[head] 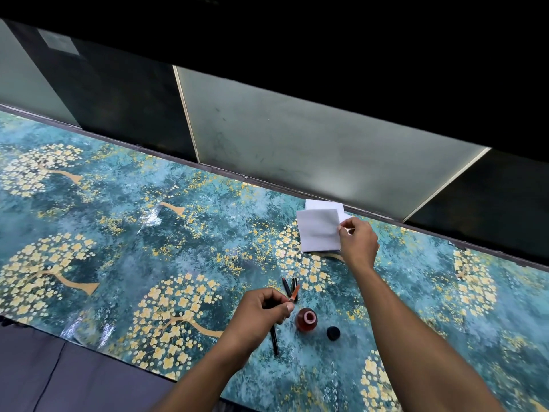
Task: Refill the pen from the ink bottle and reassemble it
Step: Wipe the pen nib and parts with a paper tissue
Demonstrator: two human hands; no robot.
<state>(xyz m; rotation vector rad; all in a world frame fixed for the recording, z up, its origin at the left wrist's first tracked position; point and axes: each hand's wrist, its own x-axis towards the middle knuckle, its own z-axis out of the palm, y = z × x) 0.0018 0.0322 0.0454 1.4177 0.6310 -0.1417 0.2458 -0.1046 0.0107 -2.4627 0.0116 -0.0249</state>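
I read my left hand point(261, 307) gripping the pen section point(294, 293), nib end aimed up-right toward the tissue point(319, 230); right hand point(358, 242) pinches that tissue's edge, well apart; open ink bottle point(306, 320) just right of the left fingers

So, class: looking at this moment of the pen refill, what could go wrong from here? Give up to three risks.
1. The ink bottle stands open, its cap lying beside it, right by the left hand; a nudge could spill ink on the patterned tablecloth.
2. The left hand holds the pen section over the cloth; it may drip.
3. The right hand pinches only the tissue's edge, which could slip.
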